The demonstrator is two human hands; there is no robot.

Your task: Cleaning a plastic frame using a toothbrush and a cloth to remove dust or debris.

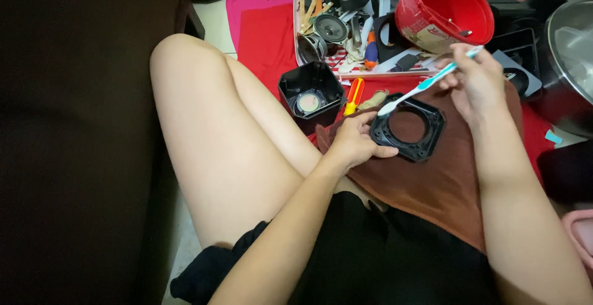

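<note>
— Nearest to the lens, what do you make out?

— Black shorts [383, 255] across the lap, and two bare forearms running up from the lower edge. Past the shorts a brown cloth [445, 181] is spread over the right thigh.

— And on that cloth?

— One black square frame [409, 127] with a round opening lies flat on it, towards the far end of the cloth. Everything else I'll place from that frame.

— What is the left hand doing?

— Left hand [357, 141] is closed on the near left corner of the frame, thumb lying along its near edge, fingers curled at the corner.

— The right one?

— Right hand [475, 83] hovers above the frame's far right corner, pinched shut round the handle of a white and teal toothbrush [426, 84]. Its bristle head comes down to the frame's far left rim; whether it actually touches I cannot tell.

— What sits around it?

— Left of the frame, on the red mat [265, 39], stands a black open box [311, 92] with a round disc inside. Between box and frame lies a screwdriver with a red and yellow handle [353, 95]. Beyond the frame a red bucket [443, 10] is tipped on its side, mouth towards the camera, and left of the bucket a tray [298, 30] holds loose speaker parts and small tools. Right of the frame, at the picture's edge, is a metal pot [571, 64].
</note>
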